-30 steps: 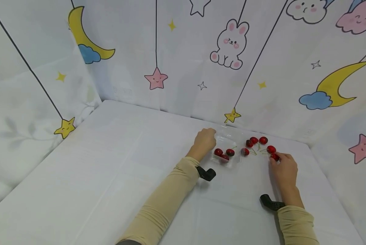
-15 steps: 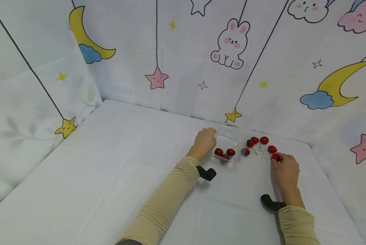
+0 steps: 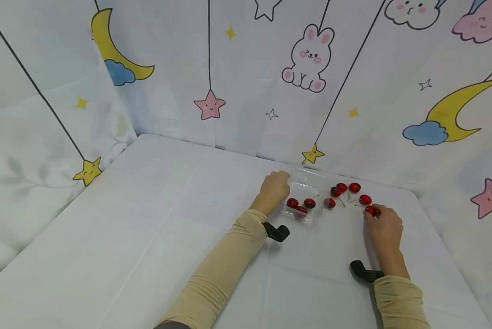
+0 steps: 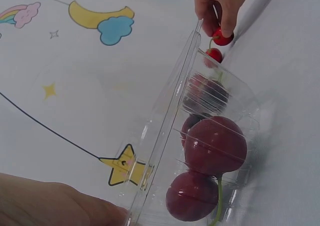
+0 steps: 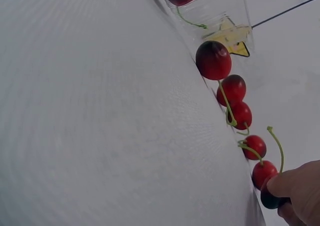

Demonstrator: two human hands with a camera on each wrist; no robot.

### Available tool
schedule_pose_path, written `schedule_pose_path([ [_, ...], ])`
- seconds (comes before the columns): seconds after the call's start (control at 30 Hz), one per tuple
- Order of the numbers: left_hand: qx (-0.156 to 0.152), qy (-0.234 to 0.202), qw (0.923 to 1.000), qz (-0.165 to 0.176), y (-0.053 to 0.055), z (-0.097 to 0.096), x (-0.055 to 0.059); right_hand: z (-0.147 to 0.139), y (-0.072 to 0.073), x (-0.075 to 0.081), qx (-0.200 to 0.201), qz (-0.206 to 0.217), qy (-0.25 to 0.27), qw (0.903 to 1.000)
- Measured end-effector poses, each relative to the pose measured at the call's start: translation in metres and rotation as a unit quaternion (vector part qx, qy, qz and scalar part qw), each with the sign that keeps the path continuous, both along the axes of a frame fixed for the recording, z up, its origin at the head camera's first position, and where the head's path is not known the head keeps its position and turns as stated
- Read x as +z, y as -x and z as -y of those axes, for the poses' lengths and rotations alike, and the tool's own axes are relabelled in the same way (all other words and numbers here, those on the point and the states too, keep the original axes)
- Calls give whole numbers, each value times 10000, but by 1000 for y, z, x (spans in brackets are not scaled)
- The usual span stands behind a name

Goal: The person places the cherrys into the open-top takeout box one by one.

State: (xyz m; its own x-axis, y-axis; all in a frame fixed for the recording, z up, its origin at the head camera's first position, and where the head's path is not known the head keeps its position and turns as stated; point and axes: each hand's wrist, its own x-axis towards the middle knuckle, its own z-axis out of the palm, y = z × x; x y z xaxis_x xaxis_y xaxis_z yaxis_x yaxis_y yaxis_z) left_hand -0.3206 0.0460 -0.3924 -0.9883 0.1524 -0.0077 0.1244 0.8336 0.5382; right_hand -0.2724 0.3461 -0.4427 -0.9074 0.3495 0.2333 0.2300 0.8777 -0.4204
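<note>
The person's left hand (image 3: 273,186) holds the near-left edge of a clear plastic box (image 3: 306,218), its fingers curled at the rim, though their tips are partly hidden. The right hand (image 3: 384,228) is off to the right, its fingers and thumb pinching a dark red cherry (image 3: 370,210) (in the right wrist view its green stem (image 5: 281,151) pokes up beside the thumb). That pinched fruit sits low over the bench (image 3: 155,219), right next to a loose red cherry (image 3: 365,199).

Four more loose cherries (image 3: 341,188) lie between there and the box, two of them touching or nearly so, and the closest one sits just beside the box's right side. Thin green stems trail among them. Inside the box, three cherries (image 3: 301,210) are grouped at its near side; in the left wrist view they look deep red and glossy through the plastic.

Both arms wear beige sleeves (image 3: 221,269), with a black wrist mount (image 3: 276,232) on each wrist. Behind the white bench hangs a pale cloth (image 3: 246,68) printed with moons, stars, clouds and a rabbit.
</note>
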Motion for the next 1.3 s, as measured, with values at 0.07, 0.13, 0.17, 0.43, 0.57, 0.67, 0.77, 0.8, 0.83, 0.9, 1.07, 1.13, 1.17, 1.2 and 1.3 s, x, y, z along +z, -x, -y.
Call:
schedule_pose_path([
  [0.07,2,44,10000,-12,0,0,0,0,0,1,4,-100,-13,9999],
  [0.13,7,89,10000,-32,1,0,-1,1,-1,2,12,-207,-52,9998],
  [0.17,10,94,9999,-35,1,0,-1,1,-1,3,11,-276,-65,9996],
  [0.43,-7,119,9999,-67,3,0,-2,5,-3,10,-70,-431,-84,9990],
  [0.57,-9,103,9999,-75,2,0,-1,7,-3,13,-96,-511,-44,9986],
  [0.67,3,122,9999,-41,1,0,-1,9,-4,16,-76,-629,-50,9980],
  [0.77,-4,148,9999,-3,2,1,-1,12,-4,19,-49,-717,-36,9974],
  [0.8,-12,157,9999,15,2,1,-1,13,-4,20,-44,-712,-31,9975],
  [0.83,-21,161,9999,42,3,1,-2,14,-4,21,-36,-718,-16,9974],
  [0.9,-28,147,9999,9,3,1,-1,16,-5,24,-19,-725,2,9974],
  [1.07,-38,101,9999,-22,2,2,0,24,-6,31,31,-780,46,9969],
  [1.13,-31,101,9999,-23,2,1,-2,28,-7,35,74,-865,83,9962],
  [1.17,-22,102,9999,-55,3,1,-2,30,-7,37,115,-954,102,9953],
  [1.2,-13,99,9999,-77,3,1,-3,32,-8,38,158,-1031,110,9945],
  [1.3,11,68,9999,-110,3,0,-4,39,-11,44,274,-1200,100,9923],
])
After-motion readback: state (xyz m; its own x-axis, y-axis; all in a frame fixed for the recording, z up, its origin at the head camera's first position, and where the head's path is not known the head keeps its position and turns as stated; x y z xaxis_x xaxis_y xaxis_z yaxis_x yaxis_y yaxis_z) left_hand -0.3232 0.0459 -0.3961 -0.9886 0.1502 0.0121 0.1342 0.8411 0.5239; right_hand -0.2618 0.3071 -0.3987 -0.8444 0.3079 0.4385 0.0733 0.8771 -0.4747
